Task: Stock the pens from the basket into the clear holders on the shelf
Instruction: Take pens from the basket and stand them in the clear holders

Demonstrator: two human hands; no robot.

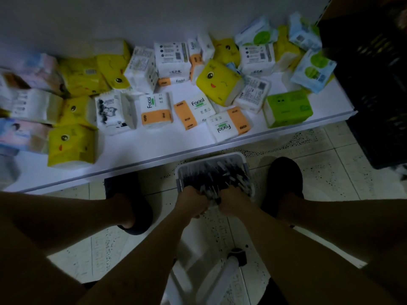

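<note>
Basket (pixel 243 160) on the floor between the shoes (pixel 284 179), just below the front edge of the shelf (pixel 154 143). It is full of pens (pixel 217 173), dark barrels heaped mostly lengthwise.

Left hand (pixel 193 202) and right hand (pixel 233 202) are both down at the near end of the basket, close together. The fingers of each are curled into the heap and look closed round a bunch of pens (dim and blurred; how many each holds cannot be told).

Progress, judged: early. No clear holders are in view, and the shelf carries only tissue packs (pixel 218 82), scattered and unsorted, so nothing shows as stocked. The heap reaches near the rim, which suggests little has been taken out.

Left to do: lift these handfuls, carry them to the holders wherever they stand, drop them in, and repeat until the basket is empty.
</note>
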